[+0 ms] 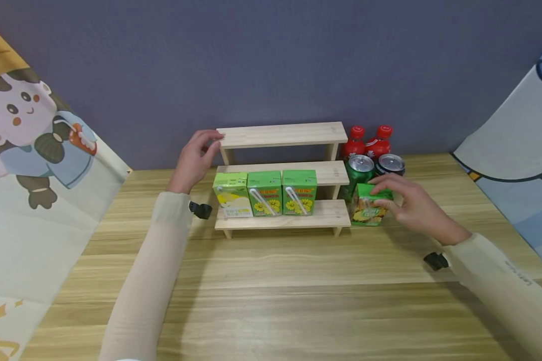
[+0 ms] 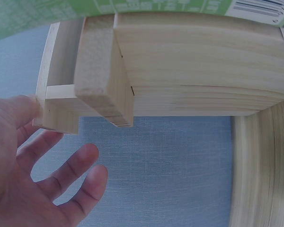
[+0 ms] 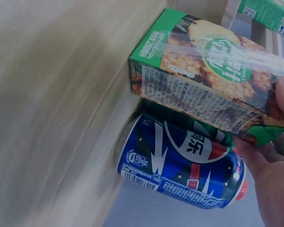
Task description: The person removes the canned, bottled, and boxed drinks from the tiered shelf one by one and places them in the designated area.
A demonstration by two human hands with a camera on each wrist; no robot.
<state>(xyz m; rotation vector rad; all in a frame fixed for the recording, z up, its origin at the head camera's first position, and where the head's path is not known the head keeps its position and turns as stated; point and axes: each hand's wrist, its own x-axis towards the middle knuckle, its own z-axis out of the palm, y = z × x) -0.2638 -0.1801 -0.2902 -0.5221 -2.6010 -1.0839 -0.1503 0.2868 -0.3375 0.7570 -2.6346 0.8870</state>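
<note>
Carton [image 1: 368, 210] is at right of centre in the head view, just beside the rack's [image 1: 282, 222] right end, clamped between your right hand's [image 1: 406, 203] thumb and fingers. Can't tell if its base touches the desk [image 1: 275, 306].

Your hands are well apart. Your left hand [image 1: 196, 155] is on the upper-left end of the top shelf [image 1: 282, 134]. Left wrist view adds the grip: thumb and index pinch the board end, other three fingers spread loose. It also gets a barcode on a green box across the top of the frame; the head view doesn't show that.

Right wrist view gives you the carton's small-print panel and brown food pictures, plus a blue can [image 3: 180, 163] with label and barcode below it. In the head view you mostly get that can's silver lid, behind your fingers.

Only the head view gives you the full row: three drink boxes [image 1: 265, 198] on the bottom shelf, all left of the carton. Whole caps of two red bottles [image 1: 379, 145] show there too, upper right, behind the green can [image 1: 360, 173] and the blue one.
</note>
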